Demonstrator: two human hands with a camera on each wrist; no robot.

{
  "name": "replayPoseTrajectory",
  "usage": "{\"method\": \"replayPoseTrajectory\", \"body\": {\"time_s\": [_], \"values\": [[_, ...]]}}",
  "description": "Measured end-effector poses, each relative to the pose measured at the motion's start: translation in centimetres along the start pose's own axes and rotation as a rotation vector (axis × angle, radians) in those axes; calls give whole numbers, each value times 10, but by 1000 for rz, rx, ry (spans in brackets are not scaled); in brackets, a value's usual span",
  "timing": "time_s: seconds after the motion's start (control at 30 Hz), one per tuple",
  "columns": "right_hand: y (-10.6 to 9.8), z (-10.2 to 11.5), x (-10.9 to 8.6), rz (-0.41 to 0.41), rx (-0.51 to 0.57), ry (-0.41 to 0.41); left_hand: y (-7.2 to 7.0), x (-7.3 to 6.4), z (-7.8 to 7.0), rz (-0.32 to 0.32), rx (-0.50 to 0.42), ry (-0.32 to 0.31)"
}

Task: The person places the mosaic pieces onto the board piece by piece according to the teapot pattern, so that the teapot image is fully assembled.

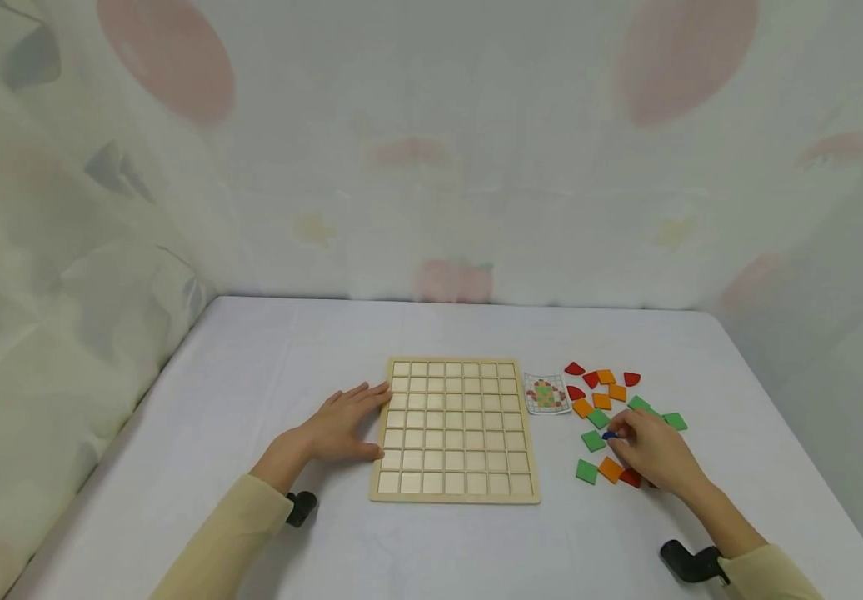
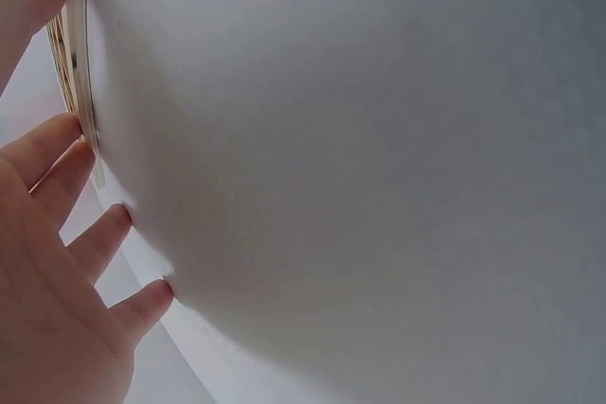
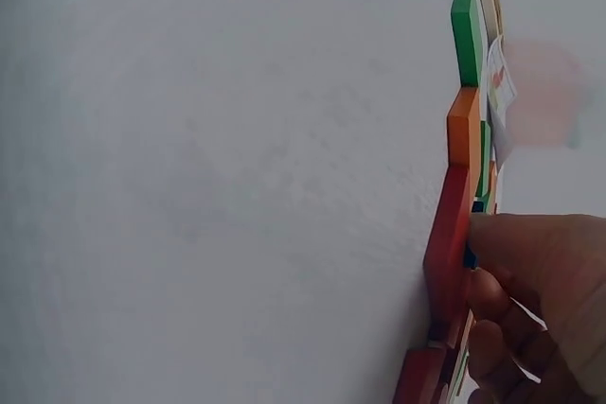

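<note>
My left hand (image 1: 341,427) lies with spread fingers against the left edge of a square wooden grid board (image 1: 454,498). The left wrist view shows the thumb and some fingertips touching the board's side, with the little finger on the cloth. To the board's right, my right hand (image 1: 656,450) pinches a small blue piece (image 1: 609,435) between thumb and fingers, low over the scattered tiles. Its exact shape is mostly covered by the fingers. Around that hand lie green tiles (image 1: 592,441), orange tiles (image 1: 611,470) and a red piece (image 1: 630,477).
A small printed pattern card (image 1: 547,394) lies between the board and the pieces. Farther back are red rounded wedges (image 1: 575,368) and more orange squares (image 1: 606,377). White cloth covers the table (image 1: 289,333), and patterned fabric hangs behind and at both sides.
</note>
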State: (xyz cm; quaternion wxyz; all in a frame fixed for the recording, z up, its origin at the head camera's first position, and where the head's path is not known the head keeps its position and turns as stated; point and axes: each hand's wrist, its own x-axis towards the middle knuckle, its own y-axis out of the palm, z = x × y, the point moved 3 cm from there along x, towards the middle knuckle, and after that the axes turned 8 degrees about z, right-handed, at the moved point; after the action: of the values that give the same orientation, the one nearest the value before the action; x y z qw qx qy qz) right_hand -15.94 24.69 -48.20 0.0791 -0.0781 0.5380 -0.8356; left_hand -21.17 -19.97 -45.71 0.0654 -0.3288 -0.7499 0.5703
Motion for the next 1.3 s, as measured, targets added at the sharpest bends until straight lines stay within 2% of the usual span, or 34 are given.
{"method": "replayPoseTrajectory", "body": {"time_s": [0.2,0.43,0.67,0.87,1.1,1.3], "values": [[0,-1,-1,-21,-15,-1,1,1,0,-4,-4,4],[-5,0,-1,-16,17,46,2,2,1,-3,-2,9],[-9,7,9,-74,44,11,2,2,1,1,5,8],[-6,22,27,-86,80,-16,1,2,2,4,-1,5],[-3,49,48,-107,120,-96,2,-1,3,9,3,-2],[0,70,64,-120,149,-127,0,-3,3,8,-4,-6]]}}
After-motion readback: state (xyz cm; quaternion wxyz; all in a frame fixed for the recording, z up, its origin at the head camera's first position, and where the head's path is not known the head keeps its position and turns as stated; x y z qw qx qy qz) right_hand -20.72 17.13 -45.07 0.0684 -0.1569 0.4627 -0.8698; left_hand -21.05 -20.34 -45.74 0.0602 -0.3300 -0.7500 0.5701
